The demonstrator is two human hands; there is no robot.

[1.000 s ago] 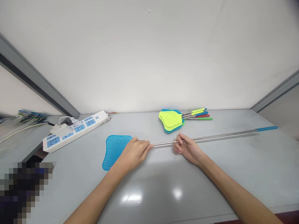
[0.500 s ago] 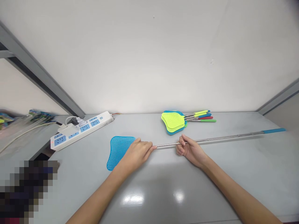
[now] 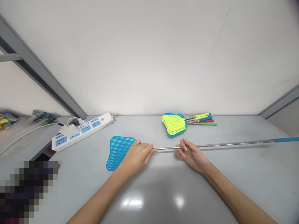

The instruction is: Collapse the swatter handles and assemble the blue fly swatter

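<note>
A blue fly swatter [image 3: 119, 151] with a long, drawn-out metal telescopic rod lies across the view, its mesh head at the left and its blue grip at the right edge. My left hand [image 3: 140, 154] is closed around the rod just beside the head, covering where the two join. Farther along the rod, my right hand [image 3: 190, 153] has its fingers curled around the thin metal. Behind my hands lies a pile of fly swatters [image 3: 174, 123], yellow-green and blue heads stacked, with yellow, blue, red and green handles pointing right.
A white power strip [image 3: 83, 132] with plugs in it lies at the left on the grey table [image 3: 149, 199]. Plastic-wrapped items [image 3: 44, 116] sit on a neighbouring surface at far left. A pale wall [image 3: 149, 68] rises behind, with grey frame posts [image 3: 39, 65] at the sides.
The rod's grip end has swung lower and farther right, now reaching the frame edge, so the rod lies flatter and longer. Both hands stay at nearly the same places; the view has shifted slightly.
</note>
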